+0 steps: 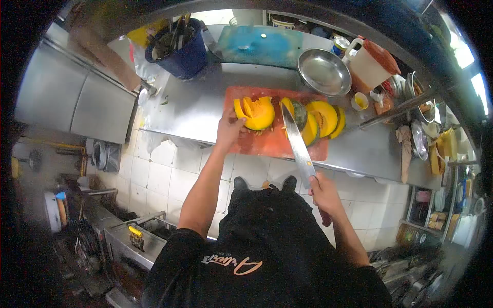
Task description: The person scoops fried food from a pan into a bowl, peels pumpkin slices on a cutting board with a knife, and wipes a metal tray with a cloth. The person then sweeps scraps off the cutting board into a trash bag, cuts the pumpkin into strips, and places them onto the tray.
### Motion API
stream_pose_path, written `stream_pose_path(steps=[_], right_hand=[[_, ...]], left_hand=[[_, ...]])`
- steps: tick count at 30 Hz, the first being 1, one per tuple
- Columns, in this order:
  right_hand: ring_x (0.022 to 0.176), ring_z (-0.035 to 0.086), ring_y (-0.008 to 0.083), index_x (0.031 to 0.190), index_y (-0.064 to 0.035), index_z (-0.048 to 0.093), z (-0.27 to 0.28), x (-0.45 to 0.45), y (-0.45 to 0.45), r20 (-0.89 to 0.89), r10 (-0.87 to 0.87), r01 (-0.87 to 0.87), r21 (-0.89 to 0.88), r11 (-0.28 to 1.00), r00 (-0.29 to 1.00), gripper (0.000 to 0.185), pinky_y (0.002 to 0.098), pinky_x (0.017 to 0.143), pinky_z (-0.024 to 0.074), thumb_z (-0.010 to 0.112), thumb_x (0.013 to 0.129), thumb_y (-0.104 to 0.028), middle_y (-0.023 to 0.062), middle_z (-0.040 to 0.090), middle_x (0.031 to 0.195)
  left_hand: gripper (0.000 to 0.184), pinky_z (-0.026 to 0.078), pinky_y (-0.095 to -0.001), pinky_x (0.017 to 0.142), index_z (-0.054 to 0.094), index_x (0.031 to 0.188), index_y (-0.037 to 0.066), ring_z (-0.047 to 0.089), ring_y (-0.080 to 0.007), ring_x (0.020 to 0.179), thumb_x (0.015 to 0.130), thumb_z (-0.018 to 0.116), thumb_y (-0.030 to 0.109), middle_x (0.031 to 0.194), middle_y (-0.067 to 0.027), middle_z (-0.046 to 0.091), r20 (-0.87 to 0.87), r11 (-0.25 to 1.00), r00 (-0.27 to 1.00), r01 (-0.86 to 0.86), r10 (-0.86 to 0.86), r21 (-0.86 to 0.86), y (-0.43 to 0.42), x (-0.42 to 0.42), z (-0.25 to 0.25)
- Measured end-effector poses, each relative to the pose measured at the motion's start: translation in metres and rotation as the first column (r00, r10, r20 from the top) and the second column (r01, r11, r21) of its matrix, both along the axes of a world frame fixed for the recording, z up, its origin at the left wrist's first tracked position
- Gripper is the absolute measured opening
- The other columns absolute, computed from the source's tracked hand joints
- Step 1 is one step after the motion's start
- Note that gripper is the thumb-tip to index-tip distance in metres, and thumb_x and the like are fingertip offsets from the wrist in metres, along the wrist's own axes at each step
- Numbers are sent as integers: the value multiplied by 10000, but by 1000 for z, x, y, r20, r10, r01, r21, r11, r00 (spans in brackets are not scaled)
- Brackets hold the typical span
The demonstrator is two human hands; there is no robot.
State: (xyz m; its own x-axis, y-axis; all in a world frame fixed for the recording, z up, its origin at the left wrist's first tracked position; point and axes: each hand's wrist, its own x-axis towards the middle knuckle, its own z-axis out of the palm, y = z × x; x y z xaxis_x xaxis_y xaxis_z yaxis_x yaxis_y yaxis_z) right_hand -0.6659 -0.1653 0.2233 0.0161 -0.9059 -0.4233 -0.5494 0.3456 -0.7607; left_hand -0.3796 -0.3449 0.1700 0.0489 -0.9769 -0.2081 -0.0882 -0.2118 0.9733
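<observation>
A red cutting board (277, 146) lies along the near edge of the steel counter. My left hand (231, 127) grips the left side of a cut pumpkin piece (260, 117), whose orange flesh faces up with notches in it. In my right hand (324, 191) is the handle of a large kitchen knife (298, 142). Its blade points away from me and passes over the board, beside the other pumpkin pieces. Several thick pumpkin slices (322, 117) with green rind sit on the right of the board. Loose seeds lie near the left piece.
Behind the board are a blue-green cutting board (262, 45), a steel bowl (324, 72) and a blue bucket (182, 56) holding utensils. A pitcher with reddish contents (370, 64) and a small yellow cup (360, 101) stand at right. A metal bar (398, 109) crosses there.
</observation>
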Motion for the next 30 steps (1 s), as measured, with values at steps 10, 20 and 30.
stream_pose_path(steps=[10,20,30], right_hand=[[639,578,297,980,-10,486,24,18,-16,-38,-7,9,43,999,999,274,426,596,441,395,955,-267,161,580,717],[724,598,446,1047,17,488,20,18,-20,-253,62,-71,-28,997,965,297,521,688,455,396,946,-246,279,598,766],[708,555,520,1005,45,440,29,13,-22,-304,124,-156,-83,984,945,270,605,677,411,413,938,-215,321,578,726]], left_hand=[[441,481,-382,838,525,1221,47,604,-338,953,788,606,45,1106,-175,596,582,888,806,342,-109,-307,10,-15,44],[407,470,-390,867,527,1214,51,577,-348,1015,810,571,26,1156,-174,563,607,833,786,410,-117,-370,15,-23,39],[393,474,-386,862,534,1194,42,575,-338,1016,805,562,-2,1136,-166,568,673,771,738,454,-46,-446,14,-28,38]])
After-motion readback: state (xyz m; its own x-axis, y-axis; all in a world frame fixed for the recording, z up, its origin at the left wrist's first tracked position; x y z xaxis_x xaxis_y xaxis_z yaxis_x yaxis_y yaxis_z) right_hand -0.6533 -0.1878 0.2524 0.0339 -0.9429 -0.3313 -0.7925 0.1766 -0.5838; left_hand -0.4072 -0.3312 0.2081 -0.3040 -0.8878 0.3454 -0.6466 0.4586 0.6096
